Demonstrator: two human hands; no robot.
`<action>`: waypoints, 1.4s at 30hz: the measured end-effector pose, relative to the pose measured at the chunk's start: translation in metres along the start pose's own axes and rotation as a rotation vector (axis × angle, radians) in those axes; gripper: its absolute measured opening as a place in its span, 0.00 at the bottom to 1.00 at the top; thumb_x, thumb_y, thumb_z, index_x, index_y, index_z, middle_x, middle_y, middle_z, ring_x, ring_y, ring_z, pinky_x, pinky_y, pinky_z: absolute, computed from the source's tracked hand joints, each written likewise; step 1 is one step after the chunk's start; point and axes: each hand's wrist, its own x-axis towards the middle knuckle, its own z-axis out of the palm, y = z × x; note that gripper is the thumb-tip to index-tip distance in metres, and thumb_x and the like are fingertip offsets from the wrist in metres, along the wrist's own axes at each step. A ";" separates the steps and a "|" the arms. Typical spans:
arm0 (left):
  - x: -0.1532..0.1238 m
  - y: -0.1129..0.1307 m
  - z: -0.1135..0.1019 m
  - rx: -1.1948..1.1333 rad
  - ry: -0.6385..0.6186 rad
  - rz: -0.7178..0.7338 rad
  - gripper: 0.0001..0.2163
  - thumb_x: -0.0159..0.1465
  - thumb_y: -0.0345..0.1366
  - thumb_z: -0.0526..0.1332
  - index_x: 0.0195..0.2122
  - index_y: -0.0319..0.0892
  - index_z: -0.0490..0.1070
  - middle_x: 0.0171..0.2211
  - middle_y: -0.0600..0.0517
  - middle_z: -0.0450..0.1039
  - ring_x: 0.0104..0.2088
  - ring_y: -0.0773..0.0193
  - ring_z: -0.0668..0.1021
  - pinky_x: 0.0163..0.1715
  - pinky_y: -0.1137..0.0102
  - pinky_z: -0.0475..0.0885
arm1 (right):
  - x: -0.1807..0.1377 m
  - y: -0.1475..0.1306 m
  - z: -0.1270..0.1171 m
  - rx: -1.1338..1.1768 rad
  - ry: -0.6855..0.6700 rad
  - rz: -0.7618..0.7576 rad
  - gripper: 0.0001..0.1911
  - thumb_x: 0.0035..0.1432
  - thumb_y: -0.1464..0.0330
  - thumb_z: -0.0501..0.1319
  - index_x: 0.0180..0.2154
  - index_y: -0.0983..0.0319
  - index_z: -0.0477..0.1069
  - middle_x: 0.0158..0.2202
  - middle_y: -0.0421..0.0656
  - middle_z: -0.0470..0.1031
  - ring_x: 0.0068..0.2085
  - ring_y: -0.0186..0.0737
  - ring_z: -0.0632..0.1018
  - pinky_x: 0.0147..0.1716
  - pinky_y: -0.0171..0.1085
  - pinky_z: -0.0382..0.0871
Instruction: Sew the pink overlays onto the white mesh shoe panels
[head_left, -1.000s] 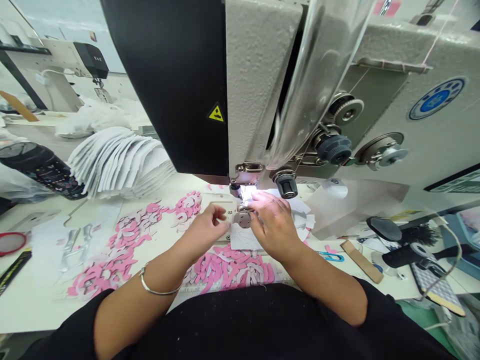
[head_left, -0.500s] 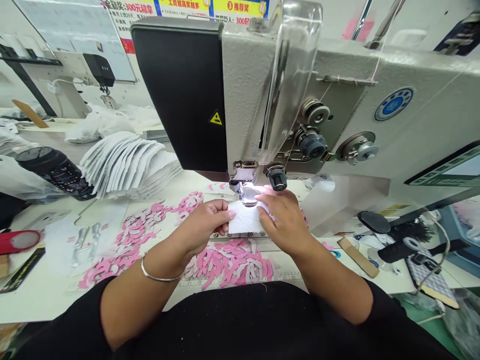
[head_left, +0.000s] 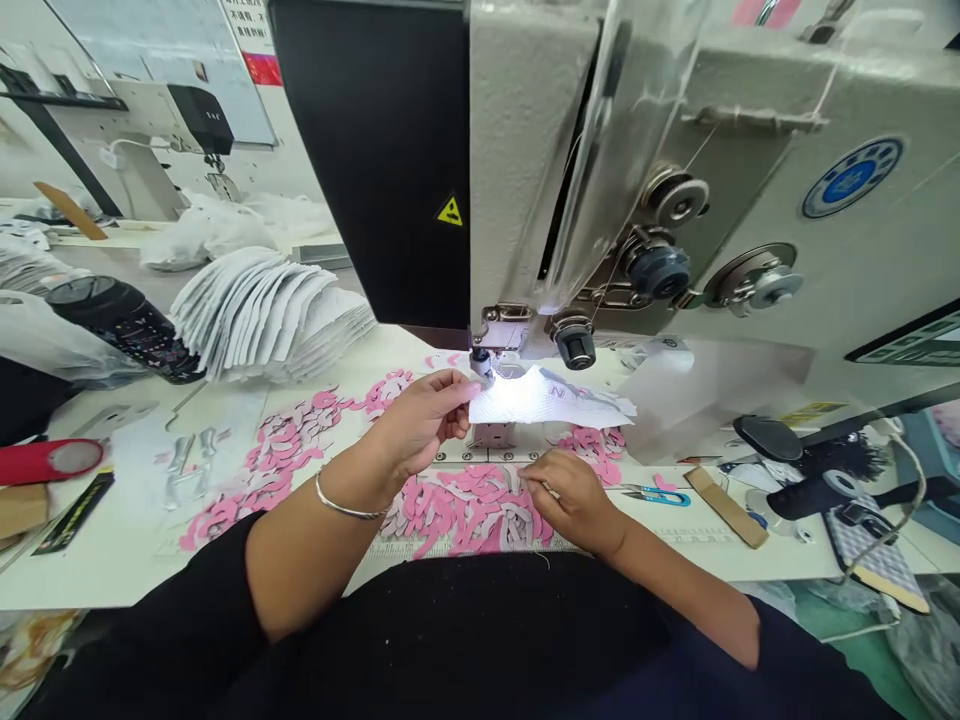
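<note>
My left hand (head_left: 431, 420) pinches the left edge of a white fabric piece (head_left: 525, 397) between thumb and fingers. The piece is raised in front of the needle area of a sewing machine (head_left: 510, 200), brightly lit, with a curved notch along its top and a small printed mark near its right part. Lower down, my right hand (head_left: 574, 500) has its fingertips pinched together at the upper edge of a heap of small curved pink and grey pieces (head_left: 465, 505). Whatever lies between those fingertips is too small to make out.
Thread snips (head_left: 664, 495) and a brown strip (head_left: 726, 507) lie to the right. On the left stand a fanned stack of white pieces (head_left: 262, 315) and a dark bottle (head_left: 124, 325). More pink scraps (head_left: 289, 440) trail across the table. A second sewing machine (head_left: 142, 140) stands behind.
My right hand has let go of the white fabric and moved down to the pink heap. The fabric, still in my left hand, now extends to the right with its printed mark showing. The view has shifted.
</note>
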 end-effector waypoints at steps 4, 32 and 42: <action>-0.008 -0.024 -0.019 0.207 0.038 0.085 0.11 0.60 0.44 0.65 0.29 0.44 0.69 0.23 0.55 0.68 0.22 0.69 0.68 0.24 0.73 0.62 | -0.011 0.018 0.023 -0.025 -0.073 0.170 0.09 0.63 0.73 0.55 0.40 0.60 0.74 0.33 0.43 0.77 0.35 0.40 0.77 0.37 0.41 0.73; -0.049 -0.052 -0.014 0.891 -0.261 0.233 0.05 0.60 0.36 0.63 0.31 0.43 0.69 0.26 0.55 0.70 0.26 0.67 0.72 0.26 0.72 0.64 | 0.022 -0.022 0.014 0.362 -0.313 0.316 0.07 0.61 0.68 0.61 0.28 0.60 0.69 0.28 0.37 0.72 0.31 0.33 0.72 0.33 0.33 0.65; -0.058 -0.011 -0.002 0.257 -0.066 0.155 0.10 0.60 0.43 0.68 0.30 0.42 0.73 0.25 0.54 0.71 0.28 0.68 0.71 0.32 0.71 0.67 | 0.058 -0.051 -0.028 0.188 -0.107 0.174 0.14 0.68 0.60 0.57 0.31 0.59 0.70 0.28 0.37 0.73 0.29 0.34 0.72 0.30 0.34 0.64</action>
